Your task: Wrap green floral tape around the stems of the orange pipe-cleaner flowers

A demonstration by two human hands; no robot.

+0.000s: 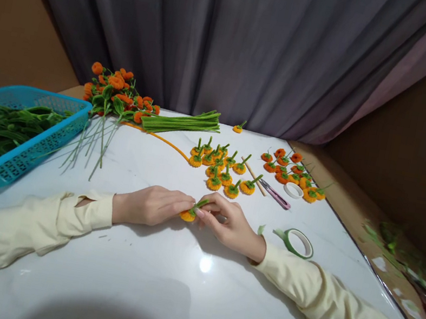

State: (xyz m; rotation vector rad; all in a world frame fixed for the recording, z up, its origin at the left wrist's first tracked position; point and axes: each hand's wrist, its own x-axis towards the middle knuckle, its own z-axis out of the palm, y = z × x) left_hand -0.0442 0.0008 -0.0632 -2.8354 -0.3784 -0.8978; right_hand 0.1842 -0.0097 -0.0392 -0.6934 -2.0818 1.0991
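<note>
A yellow pipe-cleaner flower head [187, 216] with a green stem is between my two hands, low over the white table. My left hand [155, 205] has its fingers pressed together against the flower's left side. Thumb and fingertips of my right hand [232, 225] pinch the green part at its base. Just beyond, several yellow flower heads [213, 183] lie face down with green stems pointing up. A roll of green floral tape [299, 244] stands to the right of my right hand, its loose end trailing left.
Pink-handled scissors [277, 197] lie beside a thin wooden stick [252, 173]. Orange flower heads [282, 177] and a white tape roll [293, 191] are at right. Behind are green pipe cleaners [182, 122] and finished orange flowers [117, 82]. A blue basket [27, 157] holds green leaves.
</note>
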